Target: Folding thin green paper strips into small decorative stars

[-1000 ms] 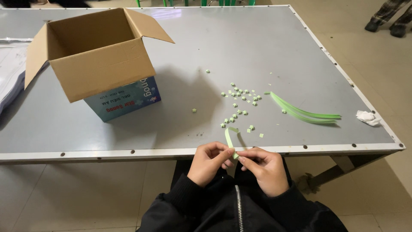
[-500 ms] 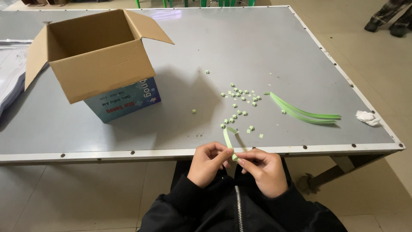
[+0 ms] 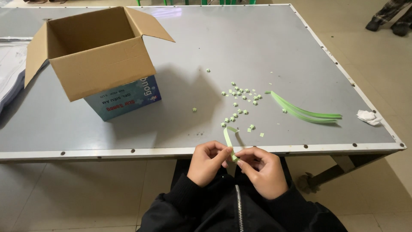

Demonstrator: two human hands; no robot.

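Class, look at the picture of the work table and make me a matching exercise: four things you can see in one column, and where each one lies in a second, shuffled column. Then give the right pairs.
Things
1. cardboard box
2. crumpled white paper
3. green paper strip
4. bundle of green strips

Places
A. held between both hands at the table's near edge
B. lying flat, right of the small green pieces
C. open, on the left part of the table
D. near the table's right edge

Pairs: 1-C, 2-D, 3-A, 4-B
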